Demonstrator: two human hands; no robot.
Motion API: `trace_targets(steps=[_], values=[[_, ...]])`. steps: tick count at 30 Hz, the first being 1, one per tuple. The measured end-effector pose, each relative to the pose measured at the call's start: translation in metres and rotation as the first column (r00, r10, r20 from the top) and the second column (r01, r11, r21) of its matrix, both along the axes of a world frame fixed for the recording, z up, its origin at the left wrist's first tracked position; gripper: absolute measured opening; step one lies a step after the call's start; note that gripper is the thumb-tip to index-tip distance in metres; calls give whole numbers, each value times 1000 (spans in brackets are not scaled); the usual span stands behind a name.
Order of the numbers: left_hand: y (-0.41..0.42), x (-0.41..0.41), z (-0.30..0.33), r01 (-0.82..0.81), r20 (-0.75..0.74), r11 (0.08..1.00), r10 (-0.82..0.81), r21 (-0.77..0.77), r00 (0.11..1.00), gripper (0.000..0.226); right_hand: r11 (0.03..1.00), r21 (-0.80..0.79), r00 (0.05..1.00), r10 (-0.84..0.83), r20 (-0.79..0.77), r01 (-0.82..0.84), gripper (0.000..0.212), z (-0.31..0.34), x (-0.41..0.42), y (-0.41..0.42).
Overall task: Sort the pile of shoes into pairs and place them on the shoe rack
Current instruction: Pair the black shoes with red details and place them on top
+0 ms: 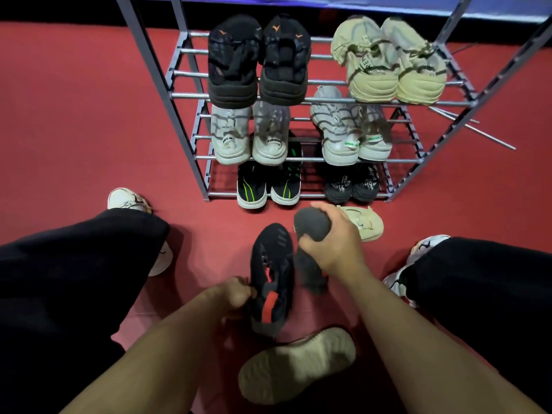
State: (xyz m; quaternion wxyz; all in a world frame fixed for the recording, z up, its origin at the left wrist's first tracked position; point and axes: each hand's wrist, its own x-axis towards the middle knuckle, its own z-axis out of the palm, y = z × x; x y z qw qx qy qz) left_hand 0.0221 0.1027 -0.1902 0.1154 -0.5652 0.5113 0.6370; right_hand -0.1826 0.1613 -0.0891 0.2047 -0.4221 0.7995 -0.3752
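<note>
While the grey metal three-tier shoe rack (191, 94) on the red floor (74, 115) carries six pairs, two per tier, four loose shoes lie in front of it. Right hand (331, 243) grip is clenched around a dark grey knit shoe (310, 225), sole outward; left hand (236, 294) grip pinches the heel of its match, a black sneaker with red accents (271, 276), just beside it. Nearer: upturned pale-soled shoe (295, 366); behind the right hand: cream shoe (369, 224).

Shiny metal rack (328, 100), matt knit shoe (270, 270), perhaps rubber floor (74, 115)
</note>
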Motion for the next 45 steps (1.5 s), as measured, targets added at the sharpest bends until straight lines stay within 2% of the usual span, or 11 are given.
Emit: trace_targets(steps=[2, 5, 8, 12, 17, 20, 26, 33, 38, 42, 45], values=[[-3, 4, -3, 2, 41, 999, 0, -46, 999, 22, 978, -41, 941, 184, -284, -204, 59, 3, 10, 8], [-4, 10, -4, 36, 79, 998, -32, -50, 996, 18, 901, 164, 669, 412, -619, -402, 58, -25, 21, 36], [-4, 9, -5, 35, 75, 999, -33, -28, 997, 18, 724, 527, 528, 688, -498, -446, 46, -70, 24, 76], [0, 8, -14, -6, 66, 1000, 5, 14, 998, 13, 551, 743, 759, 644, -90, -380, 52, -95, 15, 104], [3, 9, -20, -79, 30, 995, 77, 68, 997, 7, 871, 490, 999, 45, -17, -31, 36, -98, 2, 71], [-4, 20, -57, -107, -32, 991, 110, 86, 993, 33, 823, 568, 995, -64, 77, 9, 28, -109, -9, 55], [5, 9, -18, -176, -26, 981, 178, 80, 984, 11, 634, 762, 982, -21, 186, -130, 34, -122, -7, 59], [0, 8, -18, -124, 43, 991, 122, 46, 992, 15, 644, 763, 987, -86, 137, -50, 25, -119, 1, 53], [-10, 12, -7, -103, 34, 995, 103, 10, 994, 24, 764, 644, 849, -365, 382, 39, 30, -100, -4, 49], [-20, 10, 31, -154, -19, 986, 153, -62, 988, 19, 767, 622, 748, -319, 582, -157, 43, -54, -9, 41], [-29, 9, 66, -140, -45, 986, 136, -86, 990, 25, 766, 591, 805, -171, 568, -254, 51, -3, -17, 41]])
